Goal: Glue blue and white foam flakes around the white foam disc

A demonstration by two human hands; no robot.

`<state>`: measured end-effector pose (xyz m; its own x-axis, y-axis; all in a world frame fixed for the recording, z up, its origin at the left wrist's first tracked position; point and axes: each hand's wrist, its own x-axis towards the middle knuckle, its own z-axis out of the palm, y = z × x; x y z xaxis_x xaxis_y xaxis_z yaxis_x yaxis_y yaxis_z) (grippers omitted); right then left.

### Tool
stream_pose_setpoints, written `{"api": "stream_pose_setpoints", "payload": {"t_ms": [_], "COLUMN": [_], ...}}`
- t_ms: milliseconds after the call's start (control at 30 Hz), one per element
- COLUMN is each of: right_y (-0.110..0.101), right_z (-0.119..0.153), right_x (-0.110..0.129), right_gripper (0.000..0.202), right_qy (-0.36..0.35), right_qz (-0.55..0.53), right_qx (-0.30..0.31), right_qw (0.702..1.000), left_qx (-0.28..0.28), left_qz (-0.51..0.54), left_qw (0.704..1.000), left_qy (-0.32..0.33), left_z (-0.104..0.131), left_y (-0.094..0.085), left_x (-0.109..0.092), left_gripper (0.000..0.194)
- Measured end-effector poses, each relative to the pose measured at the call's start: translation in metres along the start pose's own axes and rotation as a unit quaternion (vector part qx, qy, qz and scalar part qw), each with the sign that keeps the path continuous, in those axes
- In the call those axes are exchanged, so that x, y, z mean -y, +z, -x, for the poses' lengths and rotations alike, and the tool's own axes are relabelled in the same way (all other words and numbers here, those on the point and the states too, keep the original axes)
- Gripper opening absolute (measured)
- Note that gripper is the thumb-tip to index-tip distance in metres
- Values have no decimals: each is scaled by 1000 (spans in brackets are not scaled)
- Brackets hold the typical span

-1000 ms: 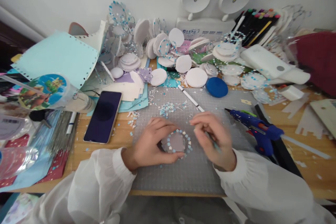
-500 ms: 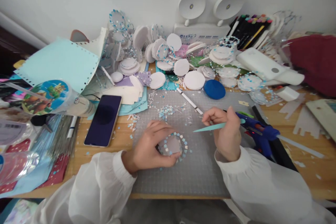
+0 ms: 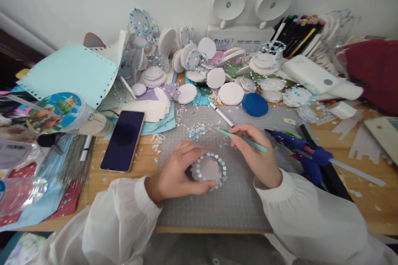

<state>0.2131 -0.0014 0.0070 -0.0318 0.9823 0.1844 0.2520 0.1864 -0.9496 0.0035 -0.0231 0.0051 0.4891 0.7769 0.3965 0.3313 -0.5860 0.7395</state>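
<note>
My left hand [image 3: 182, 169] curves around a small round white piece [image 3: 209, 169], thumb in front and fingers behind. Tiny blue and white star- or flower-shaped bits ring its edge. Between the thumb and fingers of my right hand [image 3: 256, 153] are slim teal tweezers [image 3: 245, 138], tip pointing left. That tip is close to a scattered pile of the same little blue and white bits [image 3: 198, 131]. Both hands are over a grey cutting mat [image 3: 214, 211].
A blue glue gun [image 3: 306, 153] lies right of my right hand. A phone [image 3: 122, 140] and a lidded cup [image 3: 59, 112] are at the left. White discs [image 3: 231, 93], a blue disc [image 3: 255, 104] and a white pen [image 3: 221, 114] lie farther back.
My right hand has turned over and moved slightly left, carrying the tweezers' tip up and left to the loose bits. The left hand keeps its hold on the round piece.
</note>
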Motion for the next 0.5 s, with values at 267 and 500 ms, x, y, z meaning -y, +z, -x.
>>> {"api": "stream_pose_setpoints", "payload": {"t_ms": [267, 500], "right_y": [4, 6], "right_z": [3, -2], "right_x": [-13, -20], "right_gripper": [12, 7], "right_qy": [-78, -179], "right_qz": [94, 144], "right_qx": [12, 50], "right_qw": [992, 972], "left_qx": [38, 67], "left_qz": [21, 20], "left_qw": [999, 998], "left_qy": [-1, 9], "left_z": [-1, 0], "left_y": [-2, 0], "left_x": [0, 0], "left_gripper": [60, 64]}}
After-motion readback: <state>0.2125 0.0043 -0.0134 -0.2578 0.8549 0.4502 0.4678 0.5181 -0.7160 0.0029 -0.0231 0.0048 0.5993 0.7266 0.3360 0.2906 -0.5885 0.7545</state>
